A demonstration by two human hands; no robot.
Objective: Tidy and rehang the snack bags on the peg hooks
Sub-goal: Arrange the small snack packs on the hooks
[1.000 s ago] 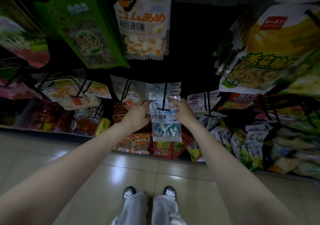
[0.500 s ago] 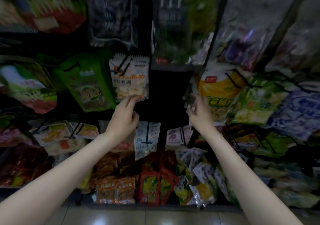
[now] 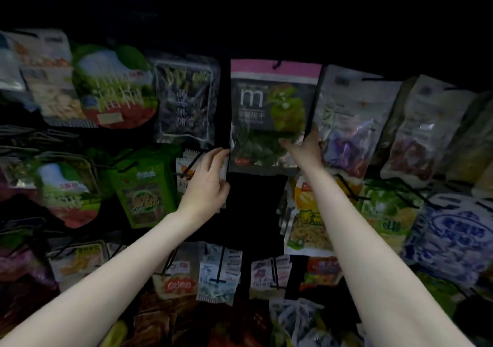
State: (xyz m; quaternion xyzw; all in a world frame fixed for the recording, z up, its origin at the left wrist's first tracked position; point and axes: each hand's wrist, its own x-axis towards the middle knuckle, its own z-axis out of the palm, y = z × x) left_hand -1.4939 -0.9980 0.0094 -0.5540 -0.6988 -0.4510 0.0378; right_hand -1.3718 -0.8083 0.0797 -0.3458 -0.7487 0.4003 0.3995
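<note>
Here, bag in hand: the pink-topped bag point(image 3: 269, 112) with the big "m" hangs in the top row, centre, its header up by a dark peg at the far edge; both hands meet it low down, likely to square it on its hook.
Left hand point(image 3: 206, 184): fingers curled at the bag's lower left edge, tips touching it; whether they truly pinch the film I cannot tell, as the shelf is dim.
Right hand point(image 3: 304, 149): fingers reach up onto the bag's lower right front with the thumb along its right edge, seemingly gripping that corner to steady it.
Why low: holding both bottom corners would let the bag be swung straight without unhooking it.
Neighbours: a dark clear bag point(image 3: 185, 101) just left; a pale bag with purple contents point(image 3: 346, 122) just right, overlapping near the right hand.
Below: a small white packet point(image 3: 186, 170) behind the left hand, a yellow snack bag point(image 3: 306, 218) under the right wrist.
In the way: crowded neighbours and jutting peg hooks point(image 3: 220, 266) in the rows nearer the person.
</note>
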